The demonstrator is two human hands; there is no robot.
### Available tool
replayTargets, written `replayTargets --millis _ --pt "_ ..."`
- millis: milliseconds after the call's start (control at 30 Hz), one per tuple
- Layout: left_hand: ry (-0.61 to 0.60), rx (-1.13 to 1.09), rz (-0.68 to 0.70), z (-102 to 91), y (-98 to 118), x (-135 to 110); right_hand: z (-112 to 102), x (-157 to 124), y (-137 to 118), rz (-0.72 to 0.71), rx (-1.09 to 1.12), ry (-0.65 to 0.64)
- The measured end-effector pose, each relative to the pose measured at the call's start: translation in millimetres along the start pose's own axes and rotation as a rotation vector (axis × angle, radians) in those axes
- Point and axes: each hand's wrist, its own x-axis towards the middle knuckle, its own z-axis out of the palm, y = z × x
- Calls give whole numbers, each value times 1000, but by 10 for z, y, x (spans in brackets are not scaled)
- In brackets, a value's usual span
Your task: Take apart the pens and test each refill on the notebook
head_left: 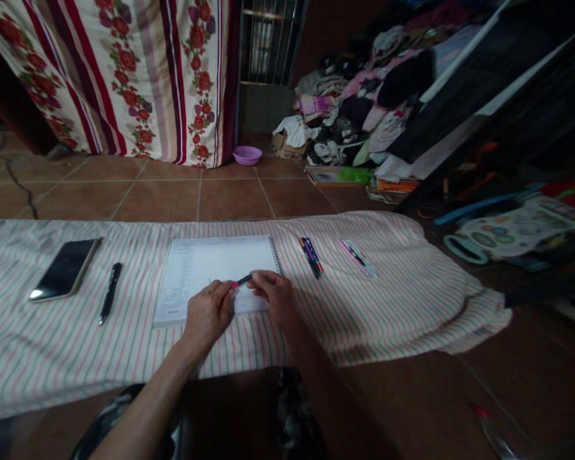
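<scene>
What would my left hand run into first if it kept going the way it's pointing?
Probably the right hand: the left hand points up and right along the pen they share over the notebook. Depth is hard to judge.

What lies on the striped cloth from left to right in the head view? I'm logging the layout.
Smartphone → black pen → spiral notebook, with both hands on a small pen over it → pair of dark pens → pair of pink and green pens.
</scene>
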Motion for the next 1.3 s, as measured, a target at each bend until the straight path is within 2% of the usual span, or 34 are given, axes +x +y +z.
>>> replayTargets --millis 433,567,933,1300 --pt "-9 45 -36 -4 7 -2 23 -19 -17 -28 17 -37" --pt "-4 50 -49 -6 7 -6 24 -21 -8 12 72 -65" --pt "12 73 -6 14 -2 -22 1 -3 -12 29 13 5" --pt "-5 48 -36 3 -9 -9 -11 -20 -42 34 101 -87"
